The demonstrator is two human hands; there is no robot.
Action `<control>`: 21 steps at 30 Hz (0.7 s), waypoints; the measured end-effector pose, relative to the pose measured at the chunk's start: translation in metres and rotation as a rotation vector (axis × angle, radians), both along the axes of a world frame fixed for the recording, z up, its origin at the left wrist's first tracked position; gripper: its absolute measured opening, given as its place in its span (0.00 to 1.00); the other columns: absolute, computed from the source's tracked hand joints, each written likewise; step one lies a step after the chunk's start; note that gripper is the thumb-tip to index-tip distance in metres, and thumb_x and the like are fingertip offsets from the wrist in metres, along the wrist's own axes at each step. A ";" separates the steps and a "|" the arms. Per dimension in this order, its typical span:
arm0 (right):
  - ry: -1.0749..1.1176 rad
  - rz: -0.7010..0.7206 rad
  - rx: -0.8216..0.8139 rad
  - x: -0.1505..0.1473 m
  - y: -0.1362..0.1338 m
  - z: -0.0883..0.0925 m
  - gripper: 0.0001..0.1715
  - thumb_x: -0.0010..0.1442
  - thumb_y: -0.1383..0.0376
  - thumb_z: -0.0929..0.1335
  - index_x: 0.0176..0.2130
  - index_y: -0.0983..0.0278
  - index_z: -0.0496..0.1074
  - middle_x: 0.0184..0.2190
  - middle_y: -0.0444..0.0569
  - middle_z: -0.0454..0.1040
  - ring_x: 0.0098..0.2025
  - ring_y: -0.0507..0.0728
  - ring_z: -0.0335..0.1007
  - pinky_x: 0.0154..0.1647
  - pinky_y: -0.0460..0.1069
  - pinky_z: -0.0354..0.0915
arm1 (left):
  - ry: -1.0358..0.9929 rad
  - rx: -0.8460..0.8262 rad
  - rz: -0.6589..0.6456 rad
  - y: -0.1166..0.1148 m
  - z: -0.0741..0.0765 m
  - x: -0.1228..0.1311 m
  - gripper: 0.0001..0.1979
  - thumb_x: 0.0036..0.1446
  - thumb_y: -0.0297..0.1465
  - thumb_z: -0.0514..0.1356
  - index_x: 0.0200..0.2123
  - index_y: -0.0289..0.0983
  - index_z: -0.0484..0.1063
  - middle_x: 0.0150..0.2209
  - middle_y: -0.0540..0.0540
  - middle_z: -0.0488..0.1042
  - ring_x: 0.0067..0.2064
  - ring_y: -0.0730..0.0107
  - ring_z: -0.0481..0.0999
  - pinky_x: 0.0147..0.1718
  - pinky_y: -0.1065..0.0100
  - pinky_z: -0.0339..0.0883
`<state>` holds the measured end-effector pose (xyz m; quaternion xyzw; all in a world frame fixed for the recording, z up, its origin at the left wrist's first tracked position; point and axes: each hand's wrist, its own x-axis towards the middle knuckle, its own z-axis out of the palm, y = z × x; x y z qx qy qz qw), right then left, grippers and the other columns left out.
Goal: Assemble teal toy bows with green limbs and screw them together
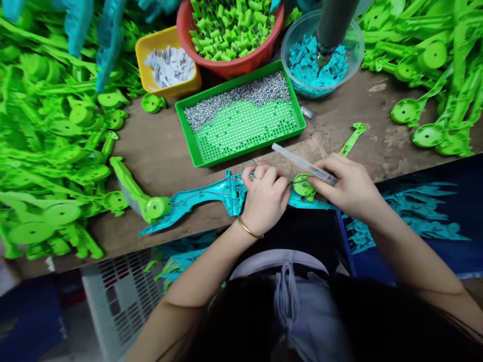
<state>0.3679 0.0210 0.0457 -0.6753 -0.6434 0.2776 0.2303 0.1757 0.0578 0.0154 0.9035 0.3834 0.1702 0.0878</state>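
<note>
A long turquoise plastic shell (196, 198), shaped like a toy bow, lies along the table's near edge with thin wires running inside it. Green round-ended parts sit at both ends: a green arm (155, 207) on the left and a green disc (303, 186) on the right. My left hand (266, 193) has its fingers curled down over the shell's middle; what its fingertips pinch there is hidden. In my right hand (345, 183) is a translucent white plastic stick (302, 162), slanting up to the left, while the fingertips are at the green disc.
A green perforated tray (245, 136) holds many small screws. Behind it stand a yellow box (196, 83) of white pieces, a red bowl (230, 68) and a clear bowl (354, 60). Green parts pile up left (68, 151) and right (433, 55). An electric screwdriver (335, 22) hangs above.
</note>
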 end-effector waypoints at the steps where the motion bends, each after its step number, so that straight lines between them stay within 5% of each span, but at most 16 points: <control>1: -0.101 0.008 -0.028 -0.003 0.003 -0.001 0.06 0.57 0.62 0.68 0.33 0.63 0.72 0.32 0.48 0.73 0.35 0.55 0.69 0.35 0.49 0.60 | 0.005 -0.001 0.001 0.000 -0.001 0.000 0.04 0.59 0.29 0.60 0.32 0.39 0.74 0.36 0.47 0.74 0.45 0.58 0.67 0.50 0.54 0.50; 6: -0.403 0.092 -0.191 -0.009 0.011 -0.006 0.09 0.60 0.59 0.66 0.37 0.62 0.72 0.39 0.49 0.74 0.39 0.59 0.71 0.32 0.50 0.57 | 0.006 -0.027 0.015 -0.001 -0.003 0.000 0.04 0.60 0.28 0.59 0.33 0.40 0.74 0.36 0.48 0.74 0.44 0.60 0.67 0.49 0.54 0.51; 13: -0.408 0.107 -0.196 -0.013 0.011 -0.005 0.08 0.60 0.62 0.65 0.38 0.63 0.71 0.39 0.51 0.75 0.41 0.60 0.71 0.34 0.51 0.58 | 0.063 0.008 0.026 -0.005 -0.002 0.001 0.06 0.59 0.27 0.59 0.34 0.41 0.76 0.37 0.47 0.75 0.46 0.58 0.67 0.49 0.50 0.51; 17: -0.009 -0.126 -0.102 0.010 0.002 0.005 0.15 0.57 0.55 0.69 0.41 0.61 0.71 0.34 0.46 0.74 0.33 0.54 0.69 0.32 0.49 0.60 | 0.158 0.103 -0.033 -0.010 0.007 0.000 0.07 0.59 0.27 0.58 0.36 0.40 0.77 0.40 0.46 0.76 0.49 0.54 0.66 0.54 0.45 0.48; 21: 0.436 -0.596 0.098 0.043 -0.016 0.011 0.08 0.57 0.59 0.67 0.35 0.61 0.67 0.24 0.41 0.67 0.23 0.50 0.62 0.25 0.48 0.60 | 0.153 0.158 -0.052 -0.020 0.014 -0.005 0.10 0.60 0.26 0.56 0.41 0.38 0.76 0.44 0.44 0.77 0.50 0.56 0.68 0.58 0.46 0.45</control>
